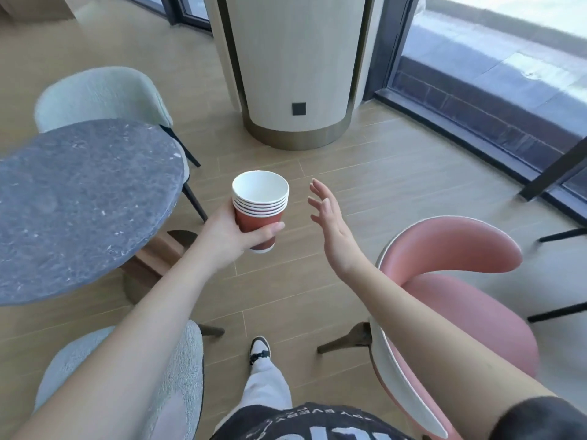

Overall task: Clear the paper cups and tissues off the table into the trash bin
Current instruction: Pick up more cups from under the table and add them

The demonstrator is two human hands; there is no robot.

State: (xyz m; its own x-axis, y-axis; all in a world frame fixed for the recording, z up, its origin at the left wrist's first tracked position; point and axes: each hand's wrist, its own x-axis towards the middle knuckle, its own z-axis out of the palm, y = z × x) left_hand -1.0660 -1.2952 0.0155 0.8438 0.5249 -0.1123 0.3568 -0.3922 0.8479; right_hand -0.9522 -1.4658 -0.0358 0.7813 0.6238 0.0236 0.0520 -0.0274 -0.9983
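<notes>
Wood-plank floor (317, 296) of a room with floor-to-ceiling windows (495, 58) far right and a rounded cream column (295, 68) far centre. A round grey stone table (79, 201) stands left, a pale green chair (101, 93) behind it, a pink chair (454, 281) near right. The stack of nested red paper cups (259, 208) hangs over the floor, right of the table's edge, long axis near vertical, white mouths up, tilted slightly. The left hand (228, 236) grasps the stack's lower wall, fingers wrapped round. The right hand (330, 217), just beside the stack and apart from it, has fingers extended and released.
</notes>
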